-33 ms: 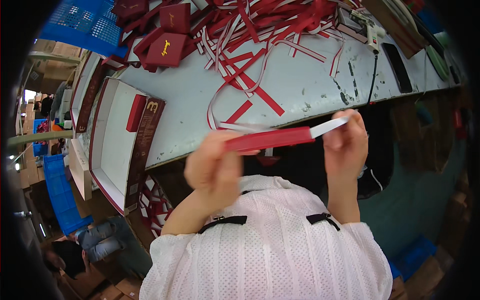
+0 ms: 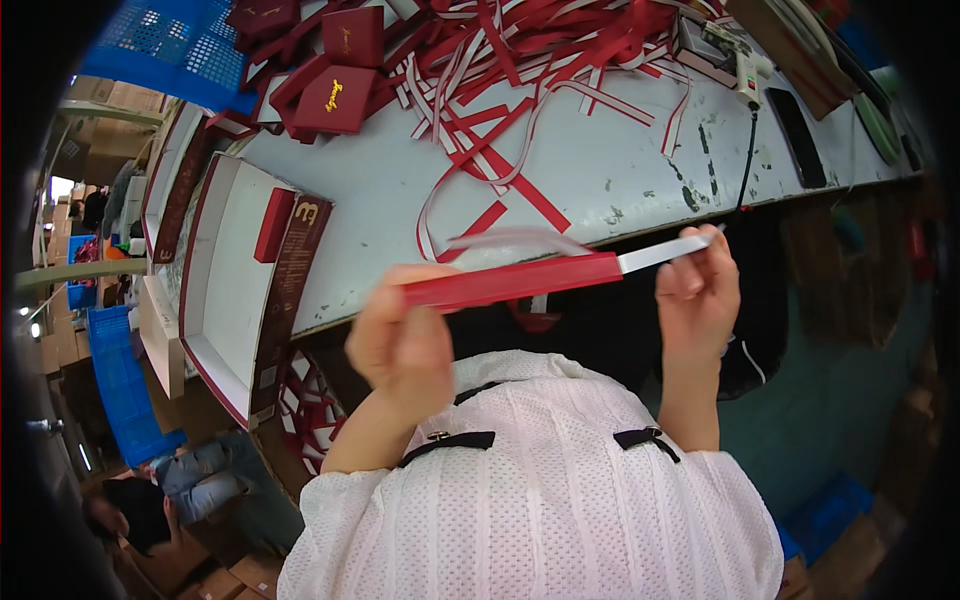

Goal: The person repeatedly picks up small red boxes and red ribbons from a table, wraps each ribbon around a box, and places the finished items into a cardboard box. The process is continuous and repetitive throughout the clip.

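My left hand (image 2: 402, 345) is closed around one end of a long, narrow red strip (image 2: 515, 281), held nearly level just off the table's front edge. A white section (image 2: 662, 255) comes out at the strip's right end. My right hand (image 2: 702, 295) pinches the tip of that white section between thumb and fingers. Behind the strip, a thin pale band (image 2: 520, 238) is smeared by motion. Loose red-and-white strips (image 2: 490, 165) lie tangled on the table beyond my hands.
At the left stands a shallow open carton (image 2: 225, 290) with a small red box (image 2: 273, 226) inside. Dark red jewelry boxes (image 2: 335, 100) are piled at the back left, beside a blue basket (image 2: 170, 55). A black phone (image 2: 795, 138) and a corded white tool (image 2: 747, 80) lie at right.
My left hand has shifted left and slightly down, and more of the red strip shows between my hands. My right hand has moved a little to the right.
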Motion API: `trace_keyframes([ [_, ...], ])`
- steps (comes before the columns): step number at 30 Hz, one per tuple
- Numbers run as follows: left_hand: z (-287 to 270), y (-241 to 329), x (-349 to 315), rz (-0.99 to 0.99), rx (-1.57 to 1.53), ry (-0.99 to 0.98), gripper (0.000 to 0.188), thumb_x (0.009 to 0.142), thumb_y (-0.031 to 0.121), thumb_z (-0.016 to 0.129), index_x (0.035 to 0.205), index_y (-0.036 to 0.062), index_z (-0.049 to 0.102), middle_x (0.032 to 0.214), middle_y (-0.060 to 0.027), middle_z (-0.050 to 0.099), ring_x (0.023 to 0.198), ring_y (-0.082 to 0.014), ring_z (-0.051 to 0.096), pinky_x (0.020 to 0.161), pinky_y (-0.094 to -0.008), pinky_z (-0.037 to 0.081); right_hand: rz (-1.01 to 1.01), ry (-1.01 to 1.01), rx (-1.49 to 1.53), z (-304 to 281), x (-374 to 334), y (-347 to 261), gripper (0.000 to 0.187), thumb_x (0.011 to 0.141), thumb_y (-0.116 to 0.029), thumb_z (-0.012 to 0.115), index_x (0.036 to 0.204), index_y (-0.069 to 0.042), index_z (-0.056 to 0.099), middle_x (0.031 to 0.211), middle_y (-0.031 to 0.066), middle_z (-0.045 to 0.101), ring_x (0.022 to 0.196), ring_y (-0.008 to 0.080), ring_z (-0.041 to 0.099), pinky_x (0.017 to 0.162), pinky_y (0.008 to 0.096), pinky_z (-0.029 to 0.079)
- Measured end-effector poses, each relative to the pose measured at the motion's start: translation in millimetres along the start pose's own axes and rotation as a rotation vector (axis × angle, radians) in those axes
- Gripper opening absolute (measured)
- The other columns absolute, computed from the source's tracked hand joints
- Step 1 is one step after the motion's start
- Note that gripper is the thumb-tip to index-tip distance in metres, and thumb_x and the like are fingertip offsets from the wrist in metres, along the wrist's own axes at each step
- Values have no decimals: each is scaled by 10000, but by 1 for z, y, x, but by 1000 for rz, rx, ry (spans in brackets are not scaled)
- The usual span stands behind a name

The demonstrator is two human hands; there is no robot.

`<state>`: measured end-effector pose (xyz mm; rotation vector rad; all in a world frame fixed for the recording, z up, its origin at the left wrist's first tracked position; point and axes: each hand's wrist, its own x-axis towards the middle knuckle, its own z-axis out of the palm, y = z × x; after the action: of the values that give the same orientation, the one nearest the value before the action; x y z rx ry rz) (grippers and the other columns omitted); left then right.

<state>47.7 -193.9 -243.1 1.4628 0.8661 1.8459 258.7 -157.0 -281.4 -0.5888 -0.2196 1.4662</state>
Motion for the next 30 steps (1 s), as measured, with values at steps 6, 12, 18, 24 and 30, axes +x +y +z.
trace_keyframes([
  [6, -69, 60, 13, -186, -470, 379, 189, 837, 116, 393, 979, 11, 459, 886, -129, 507, 727, -223, 546, 652, -349, 468, 55, 363, 182, -250, 39, -52, 161, 757, 6, 437, 887, 81, 497, 826, 146, 581, 748, 206, 581, 647, 257, 506],
  [12, -73, 91, 23, -134, -676, 204, 164, 859, 156, 343, 915, 13, 399, 768, -141, 501, 538, -143, 507, 416, -263, 437, 99, 717, -1672, -322, 23, -72, 277, 723, 40, 389, 977, 106, 478, 969, 192, 539, 902, 253, 544, 819, 301, 421],
  [18, -24, 36, 30, -533, -148, -522, 375, 760, -69, 335, 1096, 27, 471, 914, -259, 519, 783, -292, 579, 672, -345, 496, -545, -351, -1567, -6, -10, -31, 284, 763, -130, 507, 999, 27, 528, 974, 153, 556, 861, 269, 548, 756, 322, 424],
  [24, 3, 11, 50, -298, -89, -717, 209, 700, -26, 495, 895, -30, 571, 983, -108, 508, 844, -181, 490, 704, -264, 391, -993, -846, -1527, 69, -16, 3, 153, 715, -66, 542, 843, 20, 543, 844, 145, 585, 680, 245, 571, 601, 310, 455],
  [30, -93, -105, 82, -617, 19, 478, 390, 786, 210, 555, 1092, 29, 396, 972, -48, 489, 942, -131, 434, 832, -318, 336, -262, -689, -232, 55, -14, -59, 337, 840, -218, 382, 572, -53, 501, 554, 58, 533, 373, 144, 485, 354, 239, 422],
])
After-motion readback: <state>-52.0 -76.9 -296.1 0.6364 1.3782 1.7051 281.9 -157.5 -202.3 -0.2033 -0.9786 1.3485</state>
